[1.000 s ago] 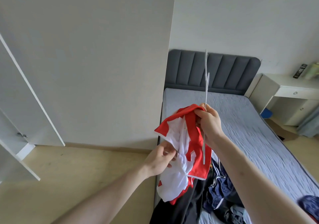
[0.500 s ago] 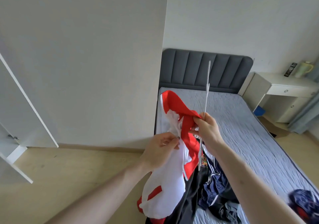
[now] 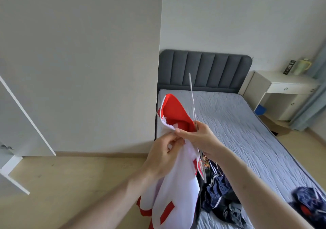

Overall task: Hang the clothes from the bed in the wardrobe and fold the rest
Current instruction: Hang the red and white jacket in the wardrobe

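Pale grey walls fill the upper half of the frame, meeting at a corner just left of the dark grey padded headboard (image 3: 205, 70) in the upper middle. Below it the bed (image 3: 247, 131) runs down toward the lower right, its quilted grey-blue cover bare along most of its length. At the upper right stands a white bedside table (image 3: 285, 87) carrying a pale jug (image 3: 302, 66) and a dark remote (image 3: 289, 67); a blue box (image 3: 260, 110) sits on the floor beneath it. A white wardrobe door (image 3: 26, 116) slants along the left edge above the light wood floor (image 3: 70, 184).

At the centre both hands meet on a red and white garment (image 3: 174, 190). The left hand (image 3: 164, 158) pinches the white cloth with curled fingers. The right hand (image 3: 199, 140) grips the garment's red part together with a thin white hanger (image 3: 192, 98), seen edge-on. The hanger's long axis is close to vertical, its upper end leaning slightly left against the headboard, its lower end showing below the right wrist. The garment hangs lengthwise downward, red end uppermost, white body trailing to the lower middle and covering the bed's near left corner.

Behind it on the bed lies a heap of dark navy clothes (image 3: 220, 198), and another dark bundle (image 3: 310, 204) rests at the lower right edge.
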{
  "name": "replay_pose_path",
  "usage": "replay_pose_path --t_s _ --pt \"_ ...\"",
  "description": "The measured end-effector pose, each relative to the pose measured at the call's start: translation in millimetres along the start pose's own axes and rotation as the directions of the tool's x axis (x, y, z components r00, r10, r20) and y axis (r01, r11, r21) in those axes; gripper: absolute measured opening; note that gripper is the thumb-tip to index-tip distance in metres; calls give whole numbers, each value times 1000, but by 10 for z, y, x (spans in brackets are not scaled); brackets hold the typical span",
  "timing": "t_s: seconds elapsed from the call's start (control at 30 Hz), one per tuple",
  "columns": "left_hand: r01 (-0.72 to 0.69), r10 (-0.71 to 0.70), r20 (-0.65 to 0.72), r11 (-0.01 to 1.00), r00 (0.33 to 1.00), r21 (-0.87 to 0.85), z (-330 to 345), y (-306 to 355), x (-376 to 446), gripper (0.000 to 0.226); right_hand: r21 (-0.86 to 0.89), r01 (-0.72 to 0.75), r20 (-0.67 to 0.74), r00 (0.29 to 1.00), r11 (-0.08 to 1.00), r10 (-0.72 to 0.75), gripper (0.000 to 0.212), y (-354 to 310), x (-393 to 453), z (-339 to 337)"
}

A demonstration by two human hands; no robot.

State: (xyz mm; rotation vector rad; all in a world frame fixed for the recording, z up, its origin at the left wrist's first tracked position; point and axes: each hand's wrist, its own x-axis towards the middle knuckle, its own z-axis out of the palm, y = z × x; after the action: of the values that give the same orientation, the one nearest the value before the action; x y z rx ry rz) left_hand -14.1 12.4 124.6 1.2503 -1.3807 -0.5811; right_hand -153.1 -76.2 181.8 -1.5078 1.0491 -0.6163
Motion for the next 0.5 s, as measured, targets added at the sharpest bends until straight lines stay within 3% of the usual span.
replay_pose_path --t_s 0.13,0.23,0.33,0.5 --pt "-42 41 -45 999 998 -11 -46 27 18 15 185 -36 142 990 982 9 56 40 -16 -71" --pt "31 -33 -34 998 999 -46 -94 10 -29 16 194 -28 181 983 981 -7 47 74 -12 -82" --pt "35 -39 -78 998 996 -55 -84 -7 -66 16 135 4 77 997 991 -15 48 120 26 -30" --pt "1 11 -165 997 986 76 -56 -131 -73 21 9 121 -138 983 993 -119 38 140 93 37"
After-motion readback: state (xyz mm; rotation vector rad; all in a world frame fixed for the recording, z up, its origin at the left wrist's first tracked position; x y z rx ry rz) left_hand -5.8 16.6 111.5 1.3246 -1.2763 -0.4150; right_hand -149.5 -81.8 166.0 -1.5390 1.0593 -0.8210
